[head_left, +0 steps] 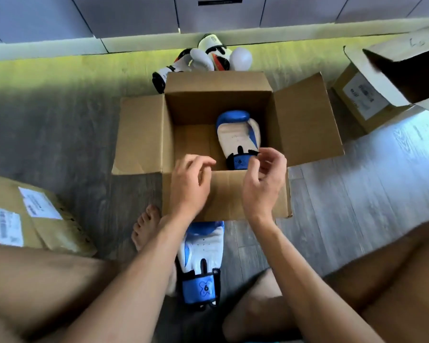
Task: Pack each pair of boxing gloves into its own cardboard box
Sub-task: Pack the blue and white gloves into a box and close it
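One blue glove (235,137) lies flat in the right half of the open box (228,194), cuff toward the near wall, while its partner (201,251) lies on the floor (357,194) just outside that wall, between the person's legs. The left hand (188,184) hovers over the near edge with fingers loosely curled and holding nothing. The right hand (263,179) has its fingertips at the packed glove's cuff strap, though whether it pinches the strap cannot be told. The main risk is that the pair gets split: the partner lies low and close in, largely under the forearms, so it could be overlooked. A tug on the strap could also drag the packed glove toward the middle and take up the free left half that the partner needs. The white gloves (201,59) heaped just beyond the far flap are within easy reach, and one taken by mistake would mix the pairs.
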